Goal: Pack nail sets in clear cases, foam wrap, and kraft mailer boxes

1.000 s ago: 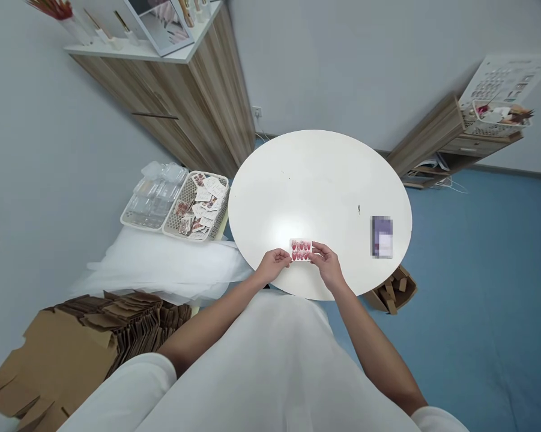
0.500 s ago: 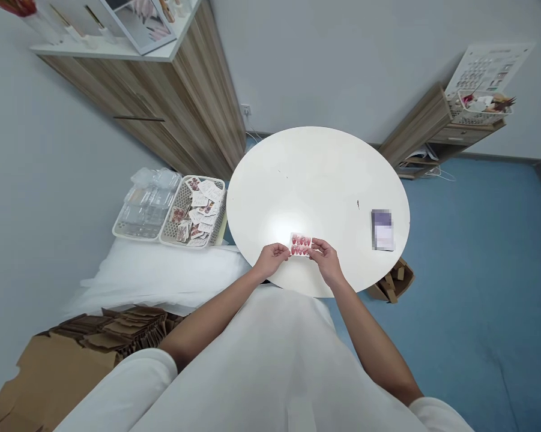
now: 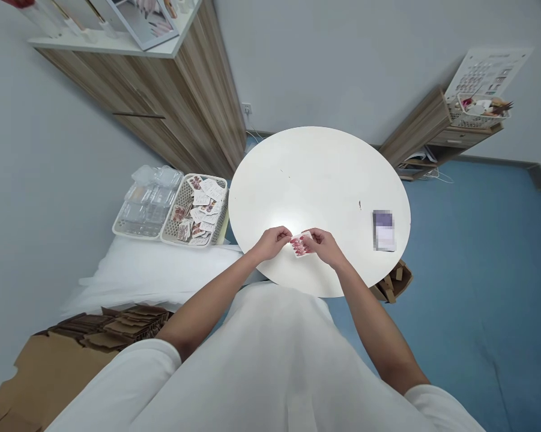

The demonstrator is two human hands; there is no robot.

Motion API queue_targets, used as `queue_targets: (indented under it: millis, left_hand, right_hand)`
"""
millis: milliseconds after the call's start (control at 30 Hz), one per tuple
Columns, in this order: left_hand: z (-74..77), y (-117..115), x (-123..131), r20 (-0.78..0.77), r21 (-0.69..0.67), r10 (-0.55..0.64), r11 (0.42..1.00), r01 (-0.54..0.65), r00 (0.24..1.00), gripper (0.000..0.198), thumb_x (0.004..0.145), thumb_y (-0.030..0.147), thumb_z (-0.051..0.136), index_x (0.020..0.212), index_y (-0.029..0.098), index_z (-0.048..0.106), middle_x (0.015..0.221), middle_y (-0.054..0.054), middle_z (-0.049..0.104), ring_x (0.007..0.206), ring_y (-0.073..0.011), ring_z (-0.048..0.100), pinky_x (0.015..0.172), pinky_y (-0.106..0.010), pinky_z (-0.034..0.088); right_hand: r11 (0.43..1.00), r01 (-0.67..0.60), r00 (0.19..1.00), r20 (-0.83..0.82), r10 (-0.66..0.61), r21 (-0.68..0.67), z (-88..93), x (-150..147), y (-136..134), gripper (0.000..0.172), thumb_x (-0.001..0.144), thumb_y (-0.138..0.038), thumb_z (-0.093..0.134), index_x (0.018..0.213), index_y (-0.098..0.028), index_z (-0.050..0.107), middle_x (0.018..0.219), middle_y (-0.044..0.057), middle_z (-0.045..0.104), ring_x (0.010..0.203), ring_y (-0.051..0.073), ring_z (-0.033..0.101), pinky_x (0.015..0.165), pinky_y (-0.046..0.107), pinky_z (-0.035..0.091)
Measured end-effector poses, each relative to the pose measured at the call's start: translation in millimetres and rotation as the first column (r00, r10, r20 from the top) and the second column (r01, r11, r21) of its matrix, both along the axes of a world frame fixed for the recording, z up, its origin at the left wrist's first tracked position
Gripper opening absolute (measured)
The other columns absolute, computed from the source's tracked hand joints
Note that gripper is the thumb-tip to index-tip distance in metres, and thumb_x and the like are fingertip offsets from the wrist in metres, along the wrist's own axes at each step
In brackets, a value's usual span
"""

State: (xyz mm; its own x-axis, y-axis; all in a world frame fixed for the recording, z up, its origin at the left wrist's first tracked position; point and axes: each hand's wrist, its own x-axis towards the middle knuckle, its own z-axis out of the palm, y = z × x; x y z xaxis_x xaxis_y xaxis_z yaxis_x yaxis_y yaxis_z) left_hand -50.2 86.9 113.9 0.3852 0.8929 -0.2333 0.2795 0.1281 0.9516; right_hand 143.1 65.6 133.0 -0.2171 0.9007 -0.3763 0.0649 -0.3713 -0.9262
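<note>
A small white card with rows of red-pink false nails is held over the near part of the round white table. My right hand grips its right side, thumb across the front. At the card's upper left corner my left hand is closed, fingertips pinched together; what they pinch is too small to make out. The card tilts, with its left part nearest my left fingertips.
A purple and white packet lies at the table's right. To the left stand a basket of nail cards and a tray of clear plastic boxes. Flattened cardboard is at lower left, an open carton below the table's right edge.
The card has turned from level to tilted, and my right hand now covers more of it. My left hand has risen slightly, from the card's left side to its upper left corner.
</note>
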Motion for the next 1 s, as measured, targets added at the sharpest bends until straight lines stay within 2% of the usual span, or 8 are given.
queue_targets:
  millis: [100, 167, 300, 467, 567, 667, 800, 1000]
  left_hand:
    - [-0.6, -0.1, 0.8, 0.111, -0.102, 0.157, 0.984, -0.146, 0.981, 0.025, 0.076, 0.032, 0.052, 0.094, 0.015, 0.058, 0.08, -0.004, 0.063, 0.075, -0.0129, 0.058, 0.071, -0.027, 0.044]
    - [-3.0, -6.7, 0.9, 0.158, -0.198, 0.207, 0.965, -0.174, 0.965, 0.031, 0.076, 0.034, 0.053, 0.1, 0.015, 0.057, 0.086, -0.007, 0.064, 0.08, -0.0149, 0.06, 0.074, -0.03, 0.044]
    - [-10.5, -21.3, 0.2, 0.237, -0.268, 0.217, 0.951, -0.151, 0.947, 0.033, 0.072, 0.037, 0.06, 0.095, 0.014, 0.06, 0.086, -0.008, 0.066, 0.079, -0.0168, 0.062, 0.076, -0.033, 0.045]
    - [-18.7, -20.1, -4.4, 0.243, -0.239, 0.263, 0.949, -0.205, 0.934, 0.03, 0.071, 0.038, 0.061, 0.089, 0.014, 0.064, 0.086, -0.007, 0.067, 0.079, -0.0164, 0.061, 0.079, -0.033, 0.046]
    - [-19.3, -15.0, -10.4, 0.243, -0.243, 0.255, 0.95, -0.196, 0.936, 0.032, 0.07, 0.039, 0.061, 0.091, 0.014, 0.065, 0.085, -0.006, 0.067, 0.078, -0.0166, 0.061, 0.079, -0.034, 0.047]
    - [-17.4, -11.6, -16.0, 0.241, -0.247, 0.24, 0.952, -0.18, 0.94, 0.033, 0.07, 0.038, 0.062, 0.092, 0.014, 0.065, 0.085, -0.007, 0.067, 0.078, -0.0166, 0.061, 0.079, -0.035, 0.047]
    - [-15.1, -9.7, -20.1, 0.218, -0.236, 0.214, 0.958, -0.161, 0.952, 0.034, 0.07, 0.039, 0.061, 0.092, 0.013, 0.066, 0.081, -0.006, 0.067, 0.076, -0.0166, 0.061, 0.076, -0.033, 0.047]
    - [-13.6, -10.3, -23.2, 0.204, -0.226, 0.199, 0.962, -0.151, 0.959, 0.032, 0.071, 0.037, 0.06, 0.092, 0.014, 0.066, 0.078, -0.005, 0.066, 0.074, -0.0151, 0.06, 0.074, -0.031, 0.048]
  right_hand:
    - [0.982, 0.184, 0.981, -0.053, -0.185, -0.031, -5.5, -4.6, -2.3, 0.026, 0.065, -0.038, 0.065, 0.08, -0.02, 0.055, 0.063, -0.003, 0.058, 0.058, 0.01, 0.055, 0.056, 0.024, 0.045]
    - [0.96, 0.265, 0.954, -0.118, -0.274, -0.087, -12.1, -8.5, -7.0, 0.027, 0.064, -0.038, 0.066, 0.078, -0.021, 0.05, 0.063, -0.005, 0.058, 0.056, 0.009, 0.054, 0.056, 0.023, 0.045]
    - [0.942, 0.272, 0.912, -0.26, -0.317, -0.197, -21.8, -19.0, -19.2, 0.031, 0.063, -0.038, 0.067, 0.077, -0.023, 0.045, 0.072, -0.004, 0.061, 0.064, 0.01, 0.058, 0.064, 0.026, 0.048]
    - [0.976, 0.16, 0.959, -0.211, -0.189, -0.144, -27.5, -22.4, -25.9, 0.034, 0.066, -0.04, 0.064, 0.088, -0.024, 0.045, 0.086, 0.0, 0.06, 0.076, 0.013, 0.061, 0.074, 0.031, 0.048]
    - [0.996, 0.055, 0.998, -0.005, -0.055, 0.064, -27.7, -13.8, -22.1, 0.063, 0.061, -0.037, 0.069, 0.116, -0.028, 0.039, 0.104, 0.004, 0.055, 0.077, 0.013, 0.059, 0.076, 0.034, 0.047]
    - [0.964, -0.135, 0.969, 0.235, 0.079, 0.231, -23.7, -4.3, -16.4, 0.084, 0.061, -0.032, 0.069, 0.132, -0.032, 0.024, 0.109, 0.004, 0.052, 0.074, 0.012, 0.057, 0.078, 0.036, 0.046]
    - [0.921, -0.268, 0.914, 0.376, 0.151, 0.282, -17.8, -0.5, -11.7, 0.075, 0.068, -0.029, 0.062, 0.133, -0.034, 0.025, 0.1, 0.002, 0.056, 0.069, 0.012, 0.054, 0.075, 0.035, 0.046]
    - [0.926, -0.27, 0.912, 0.377, 0.159, 0.263, -18.3, -7.4, -10.0, 0.069, 0.069, -0.029, 0.061, 0.131, -0.032, 0.031, 0.092, 0.001, 0.057, 0.068, 0.013, 0.055, 0.073, 0.034, 0.047]
